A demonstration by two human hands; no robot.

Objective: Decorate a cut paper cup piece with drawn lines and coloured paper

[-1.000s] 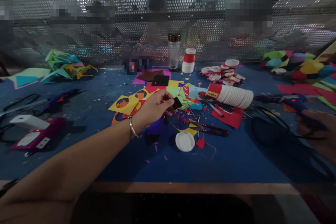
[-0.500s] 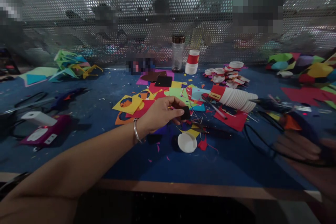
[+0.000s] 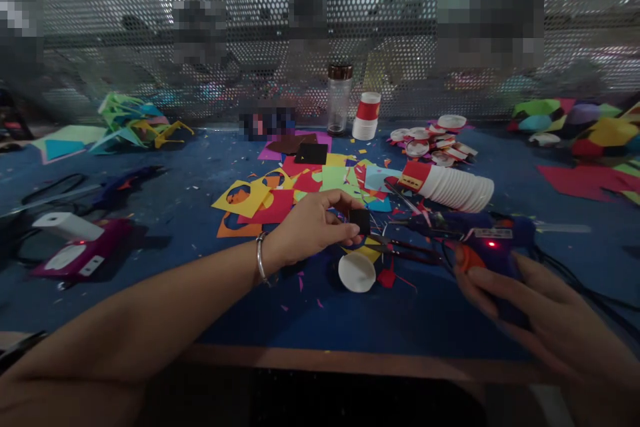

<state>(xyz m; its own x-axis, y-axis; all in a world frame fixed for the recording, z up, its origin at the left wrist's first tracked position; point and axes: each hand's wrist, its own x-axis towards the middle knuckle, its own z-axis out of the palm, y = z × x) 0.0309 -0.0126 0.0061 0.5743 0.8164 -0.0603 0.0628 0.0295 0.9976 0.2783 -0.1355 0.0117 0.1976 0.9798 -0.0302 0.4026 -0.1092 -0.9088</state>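
My left hand (image 3: 325,223) pinches a small black square of paper (image 3: 360,221) between thumb and fingers, over the scraps in the middle of the table. From the right, my right hand (image 3: 515,287) grips a blue hot glue gun (image 3: 500,233) with an orange trigger and a lit red light. Its nozzle points left at the black square, a short gap away. Just below the left fingers stands a white paper cup (image 3: 357,272), its opening towards me. Scissors (image 3: 407,250) with dark handles lie beneath the glue gun, partly over a yellow scrap.
Coloured paper sheets (image 3: 260,203) spread behind my left hand. A stack of paper cups (image 3: 450,187) lies on its side, with more cups (image 3: 367,117) beside a glass bottle (image 3: 340,100). A purple power block (image 3: 83,250) and another glue gun (image 3: 125,187) are at left.
My right hand has brought the glue gun left and inward, its nozzle now near the black paper. My left hand has shifted slightly right and down, still holding the paper.
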